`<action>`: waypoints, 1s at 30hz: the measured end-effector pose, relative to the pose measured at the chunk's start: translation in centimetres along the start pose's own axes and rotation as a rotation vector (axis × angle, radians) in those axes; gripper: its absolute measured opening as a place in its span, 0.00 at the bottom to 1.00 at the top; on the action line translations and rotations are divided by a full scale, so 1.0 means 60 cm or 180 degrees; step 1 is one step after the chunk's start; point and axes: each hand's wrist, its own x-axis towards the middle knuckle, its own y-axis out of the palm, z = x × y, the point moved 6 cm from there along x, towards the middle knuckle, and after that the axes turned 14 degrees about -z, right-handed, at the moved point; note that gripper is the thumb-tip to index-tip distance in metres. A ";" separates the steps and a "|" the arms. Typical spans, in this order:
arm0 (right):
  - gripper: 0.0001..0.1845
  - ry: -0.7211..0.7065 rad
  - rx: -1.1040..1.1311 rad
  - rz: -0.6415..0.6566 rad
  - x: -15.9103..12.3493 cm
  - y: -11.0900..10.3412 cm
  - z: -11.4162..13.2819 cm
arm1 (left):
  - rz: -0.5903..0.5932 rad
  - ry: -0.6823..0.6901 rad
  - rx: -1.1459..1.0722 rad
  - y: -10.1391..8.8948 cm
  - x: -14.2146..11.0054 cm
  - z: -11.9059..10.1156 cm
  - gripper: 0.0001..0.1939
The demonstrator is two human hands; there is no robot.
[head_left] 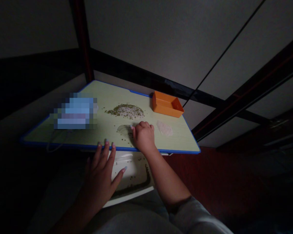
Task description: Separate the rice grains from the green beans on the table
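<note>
Tray (139,167), white, lies below the near edge of the counter (107,91), dark green grains (148,177) gathered along its near and right sides and a few scattered inside. Over its left part is the left hand (100,172), palm down, its fingers open and spread, holding nothing visible, their tips near the blue edging. The right hand (145,136) is above the counter, its fingers curled inward, thumb tip at the right side of a clear curved piece (123,130); whether they grip it, I cannot tell. A few loose grains dot the surface around that piece. Right of this hand is a small pale heap (164,128). On the left is a blurred-out bluish object (75,112). Farther back, green and whitish grains form a mixed pile (127,111); right of it sits an open orange box (167,105), near the far edge and the wall (156,42).
</note>
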 end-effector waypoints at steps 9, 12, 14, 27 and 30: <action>0.17 -0.0081 0.0087 -0.0065 -0.012 -0.010 0.004 | -0.0093 0.0091 0.0017 -0.002 0.001 -0.002 0.37; 0.17 -0.0109 0.0121 -0.0080 -0.017 -0.012 0.005 | -0.0105 0.0108 -0.0006 -0.001 0.001 -0.002 0.38; 0.17 -0.0113 0.0150 -0.0082 -0.020 -0.012 0.005 | -0.0099 0.0132 -0.0010 -0.001 0.000 -0.001 0.38; 0.15 -0.0035 0.0636 -0.0660 -0.012 -0.031 0.000 | -0.0364 0.0301 -0.0315 0.006 -0.005 0.006 0.42; 0.15 -0.0171 0.0605 -0.0624 -0.012 -0.026 0.007 | -0.0356 0.0283 -0.0348 0.004 -0.006 0.006 0.42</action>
